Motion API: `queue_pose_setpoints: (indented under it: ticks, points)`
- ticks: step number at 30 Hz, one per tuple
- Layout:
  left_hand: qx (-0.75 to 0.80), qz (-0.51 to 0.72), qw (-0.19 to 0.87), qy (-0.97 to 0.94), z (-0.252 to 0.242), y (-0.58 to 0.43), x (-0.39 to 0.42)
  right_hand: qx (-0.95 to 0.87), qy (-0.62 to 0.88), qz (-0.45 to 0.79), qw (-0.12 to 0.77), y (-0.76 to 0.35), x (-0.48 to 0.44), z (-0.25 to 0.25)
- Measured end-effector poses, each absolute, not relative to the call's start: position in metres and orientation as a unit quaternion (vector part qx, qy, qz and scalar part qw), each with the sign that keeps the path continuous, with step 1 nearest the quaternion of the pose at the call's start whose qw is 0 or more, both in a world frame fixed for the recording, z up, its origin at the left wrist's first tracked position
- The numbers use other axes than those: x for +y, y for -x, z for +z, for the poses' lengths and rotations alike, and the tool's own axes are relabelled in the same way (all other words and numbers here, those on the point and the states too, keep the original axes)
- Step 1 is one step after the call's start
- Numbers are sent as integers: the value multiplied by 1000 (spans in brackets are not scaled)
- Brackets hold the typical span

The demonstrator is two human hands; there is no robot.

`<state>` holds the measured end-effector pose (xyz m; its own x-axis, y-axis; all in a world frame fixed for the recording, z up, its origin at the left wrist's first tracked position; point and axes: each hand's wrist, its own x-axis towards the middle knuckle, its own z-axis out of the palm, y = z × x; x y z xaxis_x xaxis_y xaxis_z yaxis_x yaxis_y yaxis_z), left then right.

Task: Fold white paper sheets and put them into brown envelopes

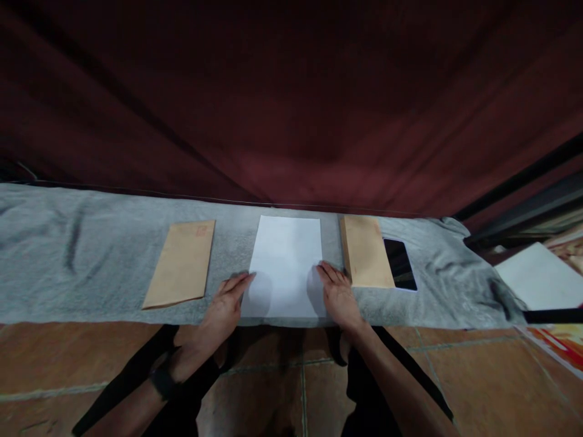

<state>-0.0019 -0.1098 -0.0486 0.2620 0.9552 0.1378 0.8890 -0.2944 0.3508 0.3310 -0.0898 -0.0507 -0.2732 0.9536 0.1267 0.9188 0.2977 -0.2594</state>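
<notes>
A white sheet of paper (286,261) lies flat on a grey cloth (91,255), straight in front of me. My left hand (225,303) rests at the sheet's lower left corner, fingers stretched out flat. My right hand (337,294) lies at the lower right corner, fingers also flat and together. Neither hand holds anything. A brown envelope (182,264) lies to the left of the sheet. A second brown envelope (367,252) lies to its right, close to my right hand.
A dark phone (399,264) lies face up right of the second envelope. A dark red curtain (291,103) hangs behind the cloth. Another white sheet (540,276) sits at far right. Brown floor tiles (478,370) show below.
</notes>
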Motion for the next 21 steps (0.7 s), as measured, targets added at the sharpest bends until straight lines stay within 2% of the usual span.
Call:
queue_pose_setpoints:
  ticks: [6, 11, 21]
  points:
    - [453, 77, 114, -881, -37, 35, -101, -827, 531, 123, 138, -353, -85, -50]
    - [429, 44, 111, -895, -25, 43, -81, -825, 501, 202, 166, -362, -81, -51]
    - [429, 99, 150, -886, -24, 30, -72, -850, 452, 250, 108, -375, -81, -33]
